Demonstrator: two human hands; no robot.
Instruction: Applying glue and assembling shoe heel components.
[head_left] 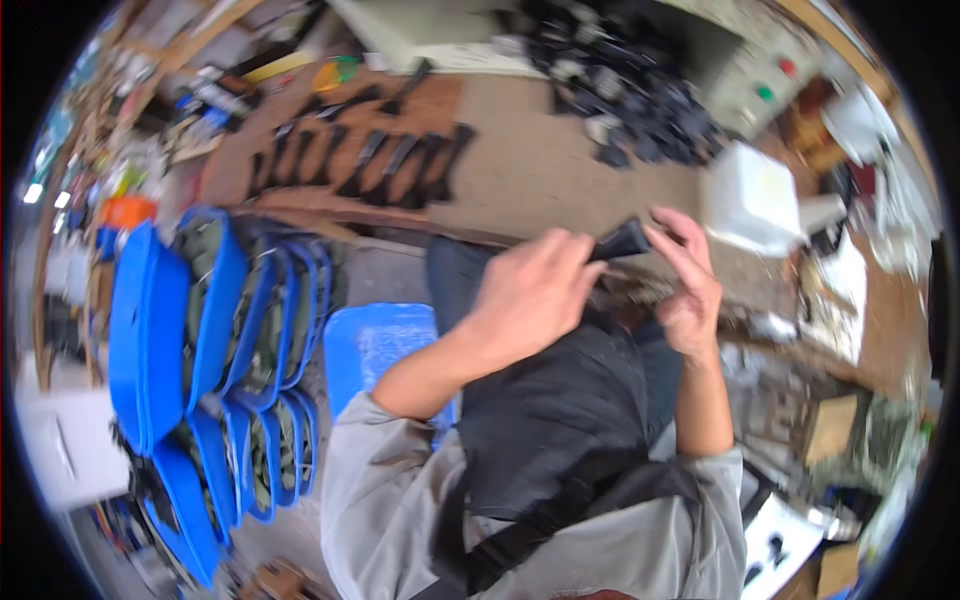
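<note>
My L hand (532, 292) gripped a black piece (624, 241) above my lap (550, 390) near the worktop (520, 150), R hand (692, 292) loosely spread at its far end, contact unclear, prob. for steadying, w/ similar pcs. (362, 168) lined up ahead, likely for easy reach.

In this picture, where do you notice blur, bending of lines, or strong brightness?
Head view: the bare left hand and bare right hand look softly blurred; head view, upper right: the pale wooden beam bows; head view, far left: two small white spots of light look washed out.
</note>
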